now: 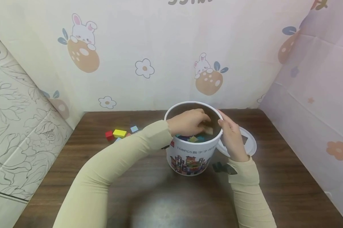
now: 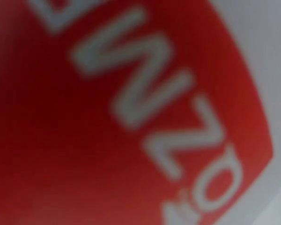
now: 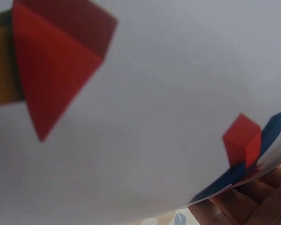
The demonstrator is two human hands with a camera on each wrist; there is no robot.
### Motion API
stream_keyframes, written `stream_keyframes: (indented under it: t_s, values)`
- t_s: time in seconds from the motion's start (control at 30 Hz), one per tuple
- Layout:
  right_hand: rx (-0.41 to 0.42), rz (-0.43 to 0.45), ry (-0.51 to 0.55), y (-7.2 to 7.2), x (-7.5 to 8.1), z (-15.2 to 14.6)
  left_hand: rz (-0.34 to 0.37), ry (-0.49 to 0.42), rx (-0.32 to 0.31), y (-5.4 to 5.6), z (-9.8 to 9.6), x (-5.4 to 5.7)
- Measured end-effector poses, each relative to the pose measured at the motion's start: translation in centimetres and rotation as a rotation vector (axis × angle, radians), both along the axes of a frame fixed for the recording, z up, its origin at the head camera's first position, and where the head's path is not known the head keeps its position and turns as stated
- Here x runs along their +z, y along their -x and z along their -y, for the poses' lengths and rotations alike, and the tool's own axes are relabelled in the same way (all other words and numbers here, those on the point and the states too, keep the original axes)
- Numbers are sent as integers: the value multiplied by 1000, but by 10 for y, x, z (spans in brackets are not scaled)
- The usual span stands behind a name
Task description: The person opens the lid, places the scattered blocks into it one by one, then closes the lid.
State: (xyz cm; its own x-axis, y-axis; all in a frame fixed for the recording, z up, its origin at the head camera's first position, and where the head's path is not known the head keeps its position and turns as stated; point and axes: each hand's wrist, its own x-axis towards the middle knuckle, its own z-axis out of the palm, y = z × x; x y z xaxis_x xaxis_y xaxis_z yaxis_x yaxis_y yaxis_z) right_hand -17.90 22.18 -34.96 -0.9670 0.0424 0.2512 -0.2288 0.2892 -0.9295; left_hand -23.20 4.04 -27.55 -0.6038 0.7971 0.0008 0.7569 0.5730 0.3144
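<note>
A white round bucket with printed block pictures stands on the table. My left hand reaches over its rim, fingers curled inside around a pale wooden block; the fingertips are partly hidden. More colored blocks lie in the bucket below. On the right side, my right hand grips the bucket's rim, thumb near the top edge. The left wrist view is filled by the bucket's blurred red label. In the right wrist view, fingers touch the bucket's printed white wall.
Left of the bucket lie several loose blocks, among them a red block, a yellow block and a light blue block. A white lid lies behind the right hand on the dark wooden table. Patterned cloth hangs behind.
</note>
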Motion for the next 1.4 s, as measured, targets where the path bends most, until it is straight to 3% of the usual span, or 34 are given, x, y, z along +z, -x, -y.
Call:
stream_keyframes:
  t_s: [0.23, 0.4, 0.6, 0.83, 0.97, 1.13, 1.4]
  values:
    - [-4, -20, 4, 1, 0, -1, -8, -13, 11, -3, 6, 3]
    - [-4, 0, 20, 0, -1, 0, 24, -77, 8, -2, 17, -3]
    - [-11, 17, 42, 0, -2, 1, 47, -264, 85, -1, 48, -4]
    - [-8, 9, 37, 1, -1, 1, 118, -574, 263, 0, 116, -12]
    - [-14, 8, 36, 2, -1, 1, 124, -572, 414, 1, 161, -30]
    - [-13, 17, 36, 1, -1, 2, 131, -506, 583, 1, 213, -66]
    - [-16, 12, 27, 1, 0, 1, 15, -220, 726, 5, 265, -128]
